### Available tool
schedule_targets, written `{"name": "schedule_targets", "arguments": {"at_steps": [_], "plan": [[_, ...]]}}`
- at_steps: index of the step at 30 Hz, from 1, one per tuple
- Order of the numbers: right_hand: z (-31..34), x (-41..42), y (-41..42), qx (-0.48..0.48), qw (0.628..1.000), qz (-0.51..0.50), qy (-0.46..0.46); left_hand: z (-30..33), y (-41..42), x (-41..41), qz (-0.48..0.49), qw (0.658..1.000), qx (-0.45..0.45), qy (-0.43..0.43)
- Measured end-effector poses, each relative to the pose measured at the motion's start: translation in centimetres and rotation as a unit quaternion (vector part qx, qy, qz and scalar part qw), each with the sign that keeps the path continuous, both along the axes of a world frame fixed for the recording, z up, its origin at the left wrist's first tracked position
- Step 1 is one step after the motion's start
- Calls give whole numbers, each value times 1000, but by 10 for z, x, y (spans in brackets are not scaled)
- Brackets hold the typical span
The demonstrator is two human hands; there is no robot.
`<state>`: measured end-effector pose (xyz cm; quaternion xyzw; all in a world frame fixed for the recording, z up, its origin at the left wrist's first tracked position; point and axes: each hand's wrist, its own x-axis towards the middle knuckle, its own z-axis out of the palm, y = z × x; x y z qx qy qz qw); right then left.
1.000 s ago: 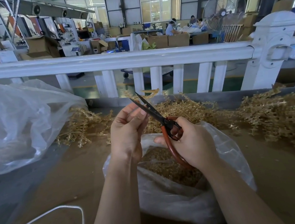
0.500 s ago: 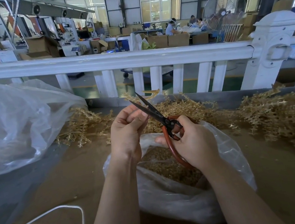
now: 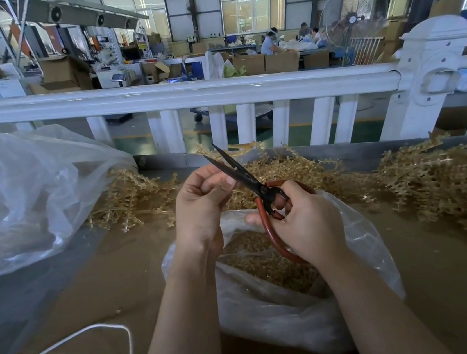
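Head, scissors (image 3: 263,191) in right grip (image 3: 305,222), blades (image 3: 226,164) protruding

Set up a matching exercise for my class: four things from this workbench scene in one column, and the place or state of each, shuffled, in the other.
Things:
1. scissors
2. cord
3. middle plastic bag
4. railing

Place or state:
A. runs across the whole view at the back
B. gripped by the right hand, blades apart
C. looped at the lower left
D. open, with small golden pieces inside

Pairs: 1-B, 2-C, 3-D, 4-A.
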<state>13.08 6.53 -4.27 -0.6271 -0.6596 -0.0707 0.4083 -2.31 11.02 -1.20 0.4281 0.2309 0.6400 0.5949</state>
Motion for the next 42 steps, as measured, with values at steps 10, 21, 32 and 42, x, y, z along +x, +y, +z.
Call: {"name": "schedule_targets", "arguments": {"at_steps": [10, 21, 32, 42], "plan": [[-1, 1, 1, 3, 1000, 0, -1, -1, 1, 0, 0, 1000, -13, 5], [-4, 0, 5, 2, 995, 49, 90, 0, -1, 3, -20, 997, -75, -30], [6, -1, 12, -53, 934, 108, 338, -6, -8, 17, -71, 987, -126, 77], [7, 0, 12, -54, 936, 127, 324, -3, -12, 11, -102, 975, -156, 117]]}}
